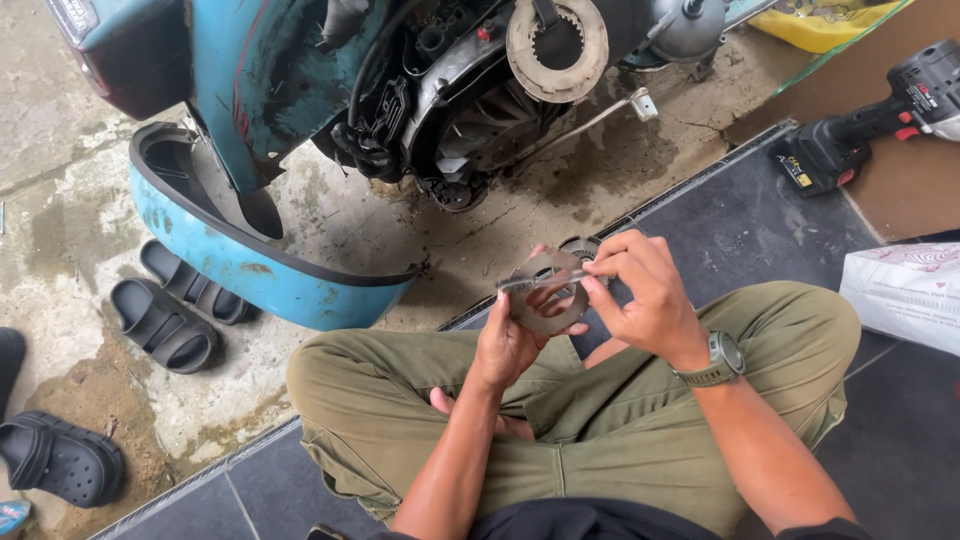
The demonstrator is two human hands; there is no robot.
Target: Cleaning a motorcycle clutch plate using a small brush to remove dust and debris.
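I had my left hand (510, 345) gripping the disc (545, 292) above my lap, near the scooter (400, 90), right hand (645, 295) pinching a caliper (540, 281) across it; measuring step, next probably needs steady jaws.

A person seen from above wears olive-green trousers (620, 400), the fabric creased and gathered at the knees, with a seam running down the inner leg. A dark top (590, 520) shows at the bottom edge of the view. Both forearms are bare, with no sleeves reaching them. On the right wrist sits a chunky olive-green wristwatch (718, 360) with a round dark face and a matching strap. The hands wear no gloves or rings.
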